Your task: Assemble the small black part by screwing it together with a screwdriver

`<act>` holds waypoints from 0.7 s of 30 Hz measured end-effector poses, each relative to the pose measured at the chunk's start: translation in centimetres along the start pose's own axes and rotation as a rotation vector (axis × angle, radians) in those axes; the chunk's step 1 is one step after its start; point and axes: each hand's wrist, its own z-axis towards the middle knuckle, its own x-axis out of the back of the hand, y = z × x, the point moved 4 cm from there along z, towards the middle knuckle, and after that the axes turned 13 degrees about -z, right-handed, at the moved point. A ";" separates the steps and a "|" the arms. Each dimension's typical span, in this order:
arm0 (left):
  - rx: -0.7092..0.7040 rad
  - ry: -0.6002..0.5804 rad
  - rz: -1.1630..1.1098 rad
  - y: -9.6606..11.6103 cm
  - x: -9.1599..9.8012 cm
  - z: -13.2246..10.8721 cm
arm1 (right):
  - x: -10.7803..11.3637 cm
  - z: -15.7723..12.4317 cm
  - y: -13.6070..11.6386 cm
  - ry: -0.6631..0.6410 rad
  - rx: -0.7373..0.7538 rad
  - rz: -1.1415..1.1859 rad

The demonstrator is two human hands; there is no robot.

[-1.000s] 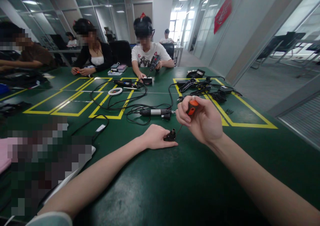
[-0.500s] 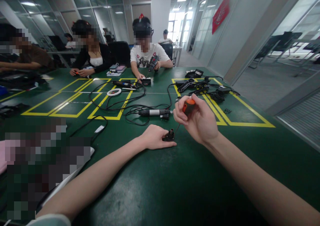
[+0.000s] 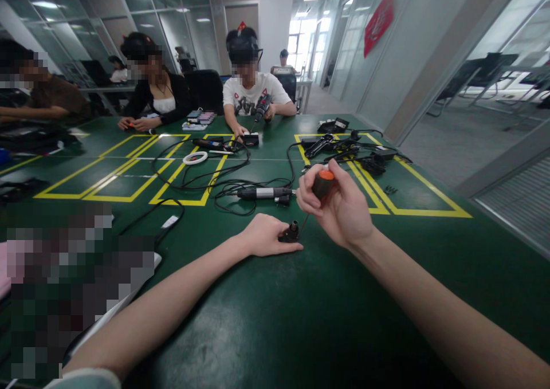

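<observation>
My right hand (image 3: 339,205) is closed around a screwdriver with an orange and black handle (image 3: 322,183), held upright with its thin shaft angled down to a small black part (image 3: 290,233) on the green table (image 3: 301,320). My left hand (image 3: 266,237) lies on the table, fingers pressed on that black part and pinning it in place. The screwdriver tip meets the part beside its short upright stub.
A black and silver power tool (image 3: 266,193) with tangled black cables lies just behind my hands. More black tools and chargers (image 3: 344,148) sit in the yellow-taped box at the right. A white ring (image 3: 195,157) lies at centre-left. Other people sit across the table.
My right hand has turned the screwdriver handle slightly and shifted a little left; the orange cap now points more upward. My left hand stays on the black part.
</observation>
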 end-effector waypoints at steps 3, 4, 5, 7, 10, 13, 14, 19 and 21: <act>-0.012 0.004 -0.004 0.0 0.1 -0.1 | -0.1 -0.2 -0.1 -0.009 0.022 0.021; -0.015 0.006 -0.004 0.1 0.1 -0.1 | -0.1 -0.3 -0.1 -0.009 0.029 0.022; -0.017 0.006 -0.003 0.1 0.1 -0.1 | -0.1 -0.3 -0.1 -0.007 0.034 0.021; -0.015 0.001 0.002 0.1 0.2 -0.1 | -0.1 -0.3 -0.2 -0.001 0.040 0.015; -0.011 -0.001 0.008 0.1 0.2 -0.1 | -0.1 -0.1 -0.2 -0.004 0.044 -0.017; -0.005 -0.007 0.010 0.2 0.3 -0.1 | -0.1 -0.2 -0.2 0.001 0.031 -0.034; -0.001 -0.010 0.012 0.2 0.3 -0.1 | -0.1 -0.2 -0.2 0.003 0.025 -0.019; 0.002 -0.016 0.016 0.2 0.2 0.0 | -0.2 -0.4 0.0 -0.003 0.042 0.064; -0.004 -0.015 0.012 0.2 0.2 0.0 | -0.2 -0.4 -0.1 0.002 0.051 0.047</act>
